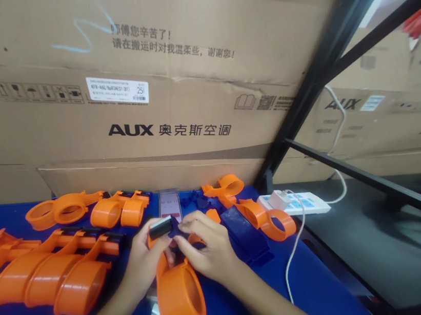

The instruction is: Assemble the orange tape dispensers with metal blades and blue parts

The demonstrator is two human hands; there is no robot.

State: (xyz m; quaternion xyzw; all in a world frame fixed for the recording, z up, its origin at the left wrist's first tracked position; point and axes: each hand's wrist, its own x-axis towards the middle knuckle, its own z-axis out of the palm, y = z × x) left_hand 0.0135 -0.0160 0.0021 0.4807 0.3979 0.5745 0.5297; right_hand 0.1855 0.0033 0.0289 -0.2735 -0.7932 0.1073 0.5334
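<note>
Between my hands is an orange tape dispenser [180,298], its wide ring hanging toward me and a black roller [161,228] at its upper end. My left hand [144,256] is closed around the roller end, thumb pressed near it. My right hand [208,245] pinches a small dark blue plastic part [173,226] against the dispenser beside the roller. The fingertips hide part of where the two pieces meet. A silvery piece [155,313] lies on the blue table under the dispenser, partly covered.
Several orange dispensers [82,288] lie in rows at left. Dark blue plates [246,235], small blue parts [196,200] and orange rings [279,223] sit at right. A phone [169,204] stands behind my hands. A white power strip [309,202] with cables lies by the black rack post; cardboard boxes [171,157] wall the back.
</note>
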